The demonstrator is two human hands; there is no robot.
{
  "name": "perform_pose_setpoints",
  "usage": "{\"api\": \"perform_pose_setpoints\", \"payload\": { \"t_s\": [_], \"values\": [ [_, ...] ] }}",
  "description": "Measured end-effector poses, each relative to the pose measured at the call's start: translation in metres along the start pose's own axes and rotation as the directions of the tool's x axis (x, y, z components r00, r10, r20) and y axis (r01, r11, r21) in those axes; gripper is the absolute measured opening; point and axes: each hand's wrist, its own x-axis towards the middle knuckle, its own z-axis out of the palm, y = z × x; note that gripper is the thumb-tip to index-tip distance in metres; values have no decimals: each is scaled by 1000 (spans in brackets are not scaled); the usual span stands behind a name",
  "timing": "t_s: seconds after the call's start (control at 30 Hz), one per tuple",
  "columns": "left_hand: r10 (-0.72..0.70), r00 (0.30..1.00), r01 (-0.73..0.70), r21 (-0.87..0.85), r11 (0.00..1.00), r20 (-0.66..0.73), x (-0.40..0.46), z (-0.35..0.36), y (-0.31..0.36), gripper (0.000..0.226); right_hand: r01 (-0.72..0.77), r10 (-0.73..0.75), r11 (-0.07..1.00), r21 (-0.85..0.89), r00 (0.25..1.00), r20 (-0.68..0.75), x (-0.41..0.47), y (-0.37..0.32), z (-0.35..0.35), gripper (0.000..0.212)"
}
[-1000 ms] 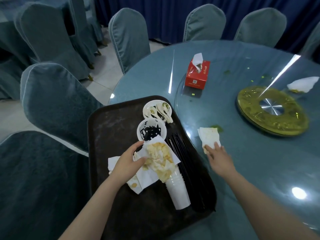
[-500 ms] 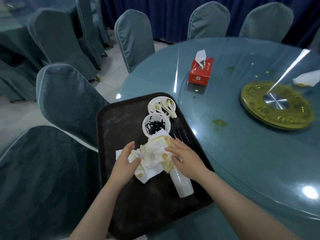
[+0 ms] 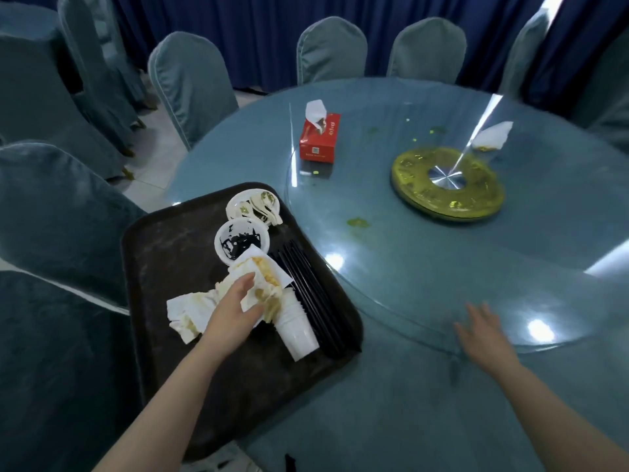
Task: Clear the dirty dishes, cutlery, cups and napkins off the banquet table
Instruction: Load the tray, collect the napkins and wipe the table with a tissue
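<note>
Lying lengthwise up the tray, chopsticks; left hand flat on napkins, right hand spread.

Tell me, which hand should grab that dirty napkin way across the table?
Probably the right hand: it's open, free, over the table's near edge. The left hand presses the stained napkins on the tray. The far napkin lies right.

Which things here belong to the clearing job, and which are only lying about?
Belong to the job:
- soiled napkins under the left hand
- stacked cups
- bowls
- black chopsticks
- tray
- used napkin left on the table

Just lying about:
- red tissue box
- gold turntable base
- chairs
</note>
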Motion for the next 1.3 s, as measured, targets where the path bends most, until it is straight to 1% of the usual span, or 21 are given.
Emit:
{"api": "perform_pose_setpoints", "payload": {
  "t_s": [0.1,0.2,0.3,0.4,0.57,0.63,0.73,0.8,0.83,0.87,0.9,1.0,1.03,1.1,1.23,1.3],
  "values": [
    [24,1000,-24,8,1000,12,0,12,11,61,-48,67,982,-184,993,97,-6,40,-7,62],
    [56,998,-56,3,998,12,-2,21,21,57,-17,43,972,-235,994,104,-10,38,-5,61],
    [87,996,-87,13,996,24,-3,25,30,56,-13,31,979,-205,996,85,-13,30,-2,61],
    [119,992,-121,47,992,40,-1,26,39,57,-16,30,976,-218,998,62,-16,20,3,62],
    [142,987,-147,77,986,71,1,37,53,55,34,-21,980,-197,997,70,-25,-10,13,60],
    [154,984,-162,95,982,94,1,46,60,54,80,-63,981,-179,993,100,-23,-20,15,58],
    [160,973,-183,134,974,166,2,65,72,54,228,-199,966,-123,957,212,-11,-28,6,56],
    [154,962,-192,158,969,226,5,80,80,55,292,-267,953,-83,937,226,-1,-22,-6,54],
    [153,956,-199,169,965,250,7,88,85,56,294,-271,952,-83,939,212,2,-14,-11,53],
    [156,951,-207,175,963,267,9,95,89,57,272,-249,957,-101,949,196,6,-1,-15,54],
    [157,947,-213,180,960,280,11,103,93,58,223,-196,966,-135,963,187,8,16,-19,54],
    [152,931,-237,233,943,333,15,123,101,61,20,28,969,-247,982,187,8,74,-27,59],
    [149,922,-251,260,933,357,17,130,102,61,10,45,960,-278,981,188,7,83,-27,60],
    [140,905,-274,299,914,403,19,142,105,61,76,-22,953,-293,982,185,5,78,-20,60],
    [149,864,-337,334,880,480,25,171,109,63,197,-164,962,-189,971,174,1,41,3,61],
    [121,832,-373,386,844,541,28,188,110,66,282,-251,948,-148,947,199,-1,25,9,60]
  ]
}}
